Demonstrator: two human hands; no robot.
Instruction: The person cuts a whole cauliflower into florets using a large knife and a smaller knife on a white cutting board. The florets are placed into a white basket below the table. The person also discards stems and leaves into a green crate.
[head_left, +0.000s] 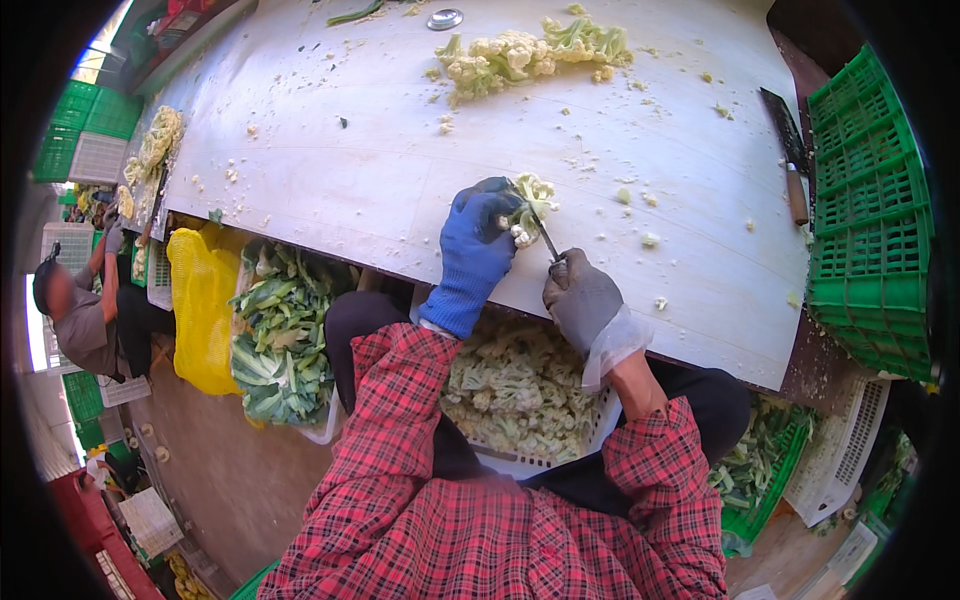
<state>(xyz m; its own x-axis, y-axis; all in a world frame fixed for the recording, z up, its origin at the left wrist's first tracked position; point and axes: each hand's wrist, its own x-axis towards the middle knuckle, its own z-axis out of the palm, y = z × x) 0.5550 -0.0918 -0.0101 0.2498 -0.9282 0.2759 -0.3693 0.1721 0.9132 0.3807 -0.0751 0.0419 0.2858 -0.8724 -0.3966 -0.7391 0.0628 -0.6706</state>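
My left hand (480, 232), in a blue knitted glove with a dark coated palm, holds a piece of cauliflower (534, 196) above the near edge of the white table (360, 172). In my gloved right hand (583, 296) is a small knife (546, 238), its blade against the cauliflower stem. Under the table edge, between my knees, a white crate (607, 409) holds many cut cauliflower florets (517, 397). More cauliflower pieces (525, 56) lie in a row farther back on the table.
A cleaver (786, 135) lies at the table's right, beside a green plastic crate (870, 217). A round metal lid (445, 19) is at the back. Cauliflower leaves (281, 352) fill a container left of my legs, by a yellow mesh bag (202, 315). Another person (94, 322) sits far left.
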